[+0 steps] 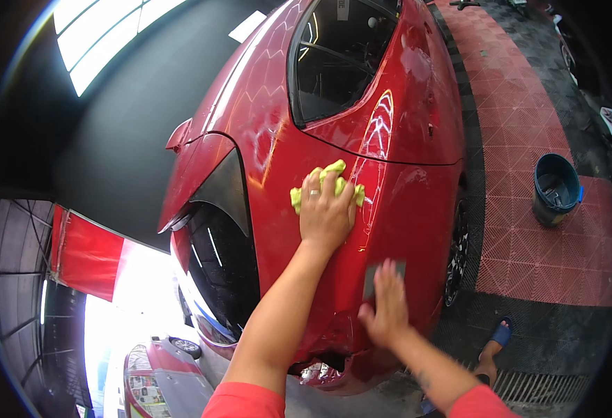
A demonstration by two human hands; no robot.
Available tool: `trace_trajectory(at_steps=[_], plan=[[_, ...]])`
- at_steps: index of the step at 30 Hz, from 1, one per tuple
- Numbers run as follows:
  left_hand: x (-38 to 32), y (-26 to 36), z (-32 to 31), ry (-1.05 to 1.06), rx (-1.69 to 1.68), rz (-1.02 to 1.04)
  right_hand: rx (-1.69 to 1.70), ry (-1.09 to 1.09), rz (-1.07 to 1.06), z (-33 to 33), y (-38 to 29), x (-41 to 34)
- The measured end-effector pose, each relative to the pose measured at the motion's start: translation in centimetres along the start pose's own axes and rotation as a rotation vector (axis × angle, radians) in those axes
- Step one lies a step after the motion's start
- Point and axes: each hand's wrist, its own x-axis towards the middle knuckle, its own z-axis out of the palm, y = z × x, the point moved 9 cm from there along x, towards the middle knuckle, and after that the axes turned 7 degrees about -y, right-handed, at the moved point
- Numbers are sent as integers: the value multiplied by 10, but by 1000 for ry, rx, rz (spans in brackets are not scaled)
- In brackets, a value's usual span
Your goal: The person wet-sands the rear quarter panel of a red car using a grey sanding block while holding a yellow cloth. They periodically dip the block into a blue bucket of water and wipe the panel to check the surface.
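Observation:
My left hand (328, 214), with a ring on one finger, presses a crumpled yellow-green cloth (296, 200) against the glossy red rear side panel (280, 224) of a car. The cloth bulges out around the fingers. Lower right on the same panel, my right hand (387, 305) lies slightly blurred, its fingers together and thumb out. Under or beside those fingers is a flat grey rectangular sheet (370, 282); whether the hand grips it is unclear. Nearer me, a ragged dark opening (337, 360) shows in the car's rear corner.
A dark side window (332, 78) lies beyond my left hand. To the right, a dark bucket (546, 204) stands on red floor tiles (520, 251). A foot in a blue sandal (502, 334) is near a floor grate (541, 386). Another car (170, 381), partly papered over, stands lower left.

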Motion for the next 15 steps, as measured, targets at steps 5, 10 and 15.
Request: trace_trajectory(at_steps=[5,10,15], plan=[[48,22,15,30,4,22,-35,130,170,-97,127,172],[22,3,27,-24,79,-9,31,48,129,0,-1,27],[31,11,19,30,59,7,22,-69,29,24,-18,-39]])
